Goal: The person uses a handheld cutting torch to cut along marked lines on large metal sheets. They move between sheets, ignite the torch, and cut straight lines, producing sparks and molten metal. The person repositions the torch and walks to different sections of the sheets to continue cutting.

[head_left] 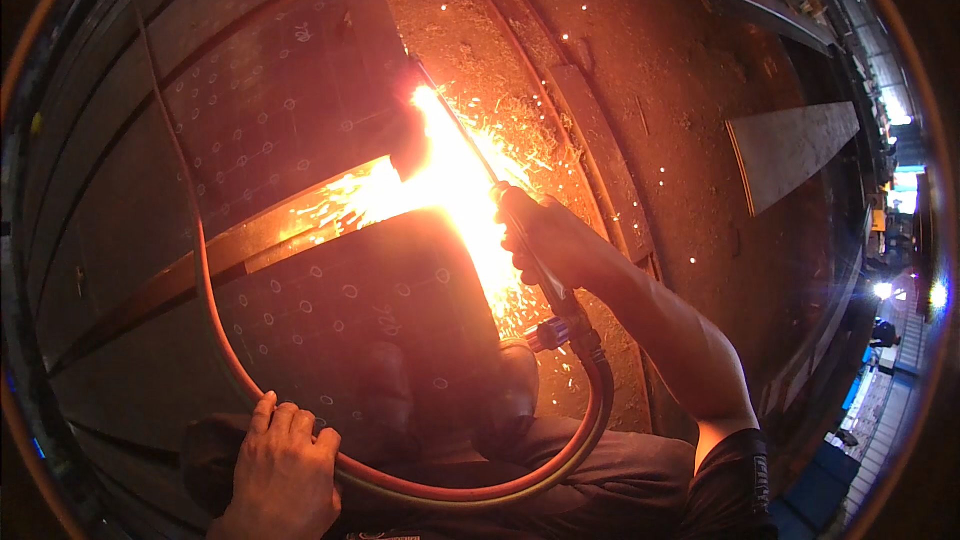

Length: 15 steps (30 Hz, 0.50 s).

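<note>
My right hand is closed around the handle of a cutting torch. The torch's long thin tube runs up and left to a bright flame at the edge of a dark steel plate marked with small circles. Sparks spray over the plate edge and the ground. An orange hose loops from the torch's rear across my lap. My left hand rests on my knee with its fingers over that hose. My shoe stands on the plate's near corner.
A second marked steel plate lies at the upper left, across a glowing cut gap. Slag-strewn ground stretches to the right, with a flat steel sheet on it. Steel strips lie beside the sparks. Distant lights and a figure show at the far right.
</note>
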Each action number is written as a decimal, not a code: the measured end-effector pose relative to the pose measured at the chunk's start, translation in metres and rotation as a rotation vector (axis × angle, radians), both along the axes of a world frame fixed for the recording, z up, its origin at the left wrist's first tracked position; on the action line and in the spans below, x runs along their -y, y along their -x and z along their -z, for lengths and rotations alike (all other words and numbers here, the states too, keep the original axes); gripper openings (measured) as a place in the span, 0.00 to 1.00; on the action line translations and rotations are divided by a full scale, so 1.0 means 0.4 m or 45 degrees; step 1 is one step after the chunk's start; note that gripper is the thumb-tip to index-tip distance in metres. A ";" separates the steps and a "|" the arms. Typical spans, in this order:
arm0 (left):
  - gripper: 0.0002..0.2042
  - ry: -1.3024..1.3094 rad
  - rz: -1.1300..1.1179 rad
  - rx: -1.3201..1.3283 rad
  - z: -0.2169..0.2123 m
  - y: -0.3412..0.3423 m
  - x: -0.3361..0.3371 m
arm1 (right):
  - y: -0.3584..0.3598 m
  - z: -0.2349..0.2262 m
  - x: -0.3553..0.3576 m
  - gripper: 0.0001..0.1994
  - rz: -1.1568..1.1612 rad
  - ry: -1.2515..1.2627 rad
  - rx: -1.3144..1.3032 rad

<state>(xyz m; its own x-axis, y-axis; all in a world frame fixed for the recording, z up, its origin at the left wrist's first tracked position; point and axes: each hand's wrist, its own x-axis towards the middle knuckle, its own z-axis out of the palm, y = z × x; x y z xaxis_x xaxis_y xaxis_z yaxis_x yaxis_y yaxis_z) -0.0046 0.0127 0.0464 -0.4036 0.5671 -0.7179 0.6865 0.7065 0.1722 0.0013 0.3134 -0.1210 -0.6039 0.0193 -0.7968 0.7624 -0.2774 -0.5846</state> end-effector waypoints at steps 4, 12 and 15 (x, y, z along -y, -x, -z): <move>0.11 0.007 0.015 0.011 -0.001 0.003 -0.002 | -0.001 -0.002 -0.001 0.19 -0.010 -0.022 0.007; 0.11 0.005 0.031 -0.001 0.000 0.000 -0.002 | -0.007 -0.001 0.000 0.20 -0.001 0.019 -0.029; 0.11 0.038 0.017 0.021 0.002 0.002 -0.002 | -0.005 -0.010 0.005 0.22 -0.035 -0.076 -0.024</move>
<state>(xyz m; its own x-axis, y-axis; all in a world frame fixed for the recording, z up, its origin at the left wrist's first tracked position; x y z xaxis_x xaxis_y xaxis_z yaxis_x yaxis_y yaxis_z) -0.0055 0.0135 0.0454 -0.3839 0.5504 -0.7414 0.6930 0.7024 0.1626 0.0034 0.3113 -0.1169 -0.6196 0.0498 -0.7833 0.7580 -0.2210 -0.6136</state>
